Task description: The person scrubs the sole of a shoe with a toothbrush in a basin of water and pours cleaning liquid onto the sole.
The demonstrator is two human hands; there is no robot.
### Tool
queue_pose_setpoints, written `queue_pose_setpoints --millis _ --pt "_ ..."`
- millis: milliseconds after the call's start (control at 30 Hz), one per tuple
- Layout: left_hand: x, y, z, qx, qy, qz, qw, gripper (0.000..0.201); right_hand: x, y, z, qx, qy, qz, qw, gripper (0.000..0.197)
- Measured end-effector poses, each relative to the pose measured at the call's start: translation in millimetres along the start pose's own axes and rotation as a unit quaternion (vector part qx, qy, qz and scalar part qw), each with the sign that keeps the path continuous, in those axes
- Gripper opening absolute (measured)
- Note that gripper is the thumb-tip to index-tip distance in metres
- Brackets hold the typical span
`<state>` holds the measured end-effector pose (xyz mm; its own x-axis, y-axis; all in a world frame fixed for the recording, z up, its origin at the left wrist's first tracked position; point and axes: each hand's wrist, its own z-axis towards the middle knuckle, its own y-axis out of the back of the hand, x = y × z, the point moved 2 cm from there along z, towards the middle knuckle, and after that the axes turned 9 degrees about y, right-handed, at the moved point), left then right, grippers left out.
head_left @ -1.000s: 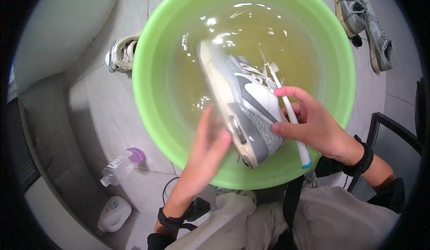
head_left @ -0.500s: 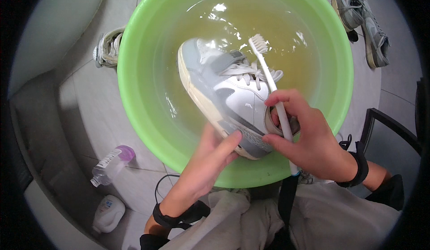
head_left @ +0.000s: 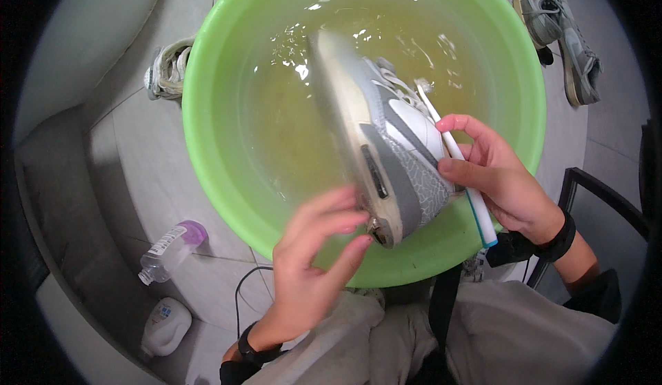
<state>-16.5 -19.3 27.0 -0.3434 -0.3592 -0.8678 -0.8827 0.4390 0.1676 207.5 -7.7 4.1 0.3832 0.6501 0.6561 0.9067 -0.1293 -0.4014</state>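
Note:
A white and grey sneaker (head_left: 403, 144) is tilted on its side over the basin, its pale sole turned left and its toe blurred. My right hand (head_left: 500, 175) is closed at the shoe's heel collar and also grips a white toothbrush (head_left: 479, 209). The brush's bristles lie beside the laces, over the water. Some of the right fingers are hidden behind the brush and inside the collar. My left hand (head_left: 314, 247) is open, fingers apart, by the sole's heel end; whether its fingertips touch the sole I cannot tell. Murky yellowish water (head_left: 303, 130) fills the green basin (head_left: 217, 178).
Left of the basin stands another shoe (head_left: 169, 70). A clear bottle with purple liquid (head_left: 172, 250) and a white bottle (head_left: 167, 326) lie lower left. A pair of grey sneakers (head_left: 578, 64) rests at the upper right, above a black frame (head_left: 572, 178).
The sneaker has rolled so its sole faces left, and its toe has swung upward. My left hand has loosened from the heel. My right hand has shifted right with the toothbrush.

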Motion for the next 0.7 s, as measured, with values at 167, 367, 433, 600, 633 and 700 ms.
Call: queue_pose_setpoints --millis 167,367,433,600,633,700 --pt "-22.5 -10.7 6.1 0.005 -0.157 0.183 0.970 0.044 -5.1 3.1 4.1 -0.102 -0.032 0.103 0.989 0.022" --pt "-24.3 -23.7 5.4 0.036 -0.229 0.307 0.923 0.056 -20.7 -19.7 -1.1 -0.037 -0.100 0.204 0.973 0.045" --pt "-22.5 -24.4 4.7 0.031 -0.242 0.329 0.912 0.059 -27.0 -20.9 -4.6 -0.005 -0.098 0.186 0.978 0.053" --pt "-19.6 -19.1 12.7 -0.074 -0.222 0.272 0.934 0.057 -31.5 -34.7 -1.6 0.055 -0.089 0.157 0.982 0.049" --pt "-17.9 -16.4 14.1 -0.117 -0.183 0.244 0.945 0.052 -34.8 -34.6 -1.0 0.062 -0.098 0.109 0.987 0.047" --pt "-16.3 -17.8 17.4 -0.156 -0.195 0.247 0.936 0.066 -26.6 -39.0 -5.6 0.048 -0.121 0.142 0.981 0.042"
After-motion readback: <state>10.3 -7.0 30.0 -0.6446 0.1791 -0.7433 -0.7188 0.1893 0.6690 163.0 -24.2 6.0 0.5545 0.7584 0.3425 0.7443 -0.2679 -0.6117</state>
